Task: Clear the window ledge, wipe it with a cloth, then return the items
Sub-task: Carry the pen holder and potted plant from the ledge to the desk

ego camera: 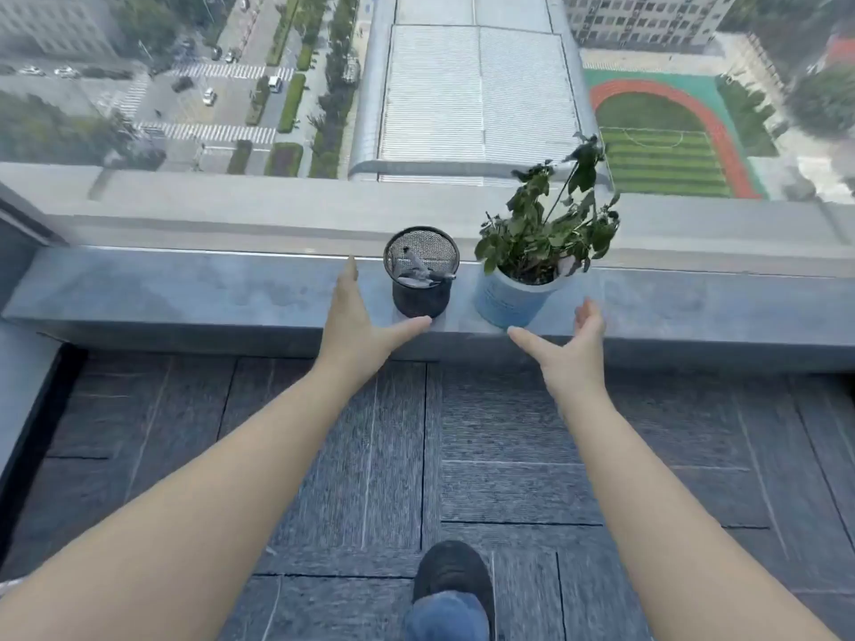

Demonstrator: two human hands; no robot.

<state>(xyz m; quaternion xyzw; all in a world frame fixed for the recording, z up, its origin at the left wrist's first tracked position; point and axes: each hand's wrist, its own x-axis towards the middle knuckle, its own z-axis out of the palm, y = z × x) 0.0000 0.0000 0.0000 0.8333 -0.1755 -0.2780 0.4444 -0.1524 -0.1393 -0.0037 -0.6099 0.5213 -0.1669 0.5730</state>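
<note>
A large glass window (462,85) is seen across the upper half of the view, with streets, a pale ribbed roof and a green sports field with a red track far below it. Under the glass, a long grey stone window ledge (185,293) is stretched from side to side, and a floor of dark grey rectangular tiles (532,455) is laid beneath it. Two bare forearms are extended over the floor toward the ledge. A leafy green plant in a pale blue cylindrical pot (513,298) is stood upright on the ledge, right of centre. Just beside it, to the left and apart from it, a black metal mesh pen cup (421,279) is stood upright, with a few grey items held inside. The left hand (356,326) is held open to the left of the cup, fingers pressed together and pointed at the glass, thumb spread wide below the cup's base; contact cannot be told. The right hand (573,353) is held open near the pot, fingers loosely curled, thumb spread toward the pot's base, nothing gripped. A black shoe (451,571) is seen at the bottom edge.
</note>
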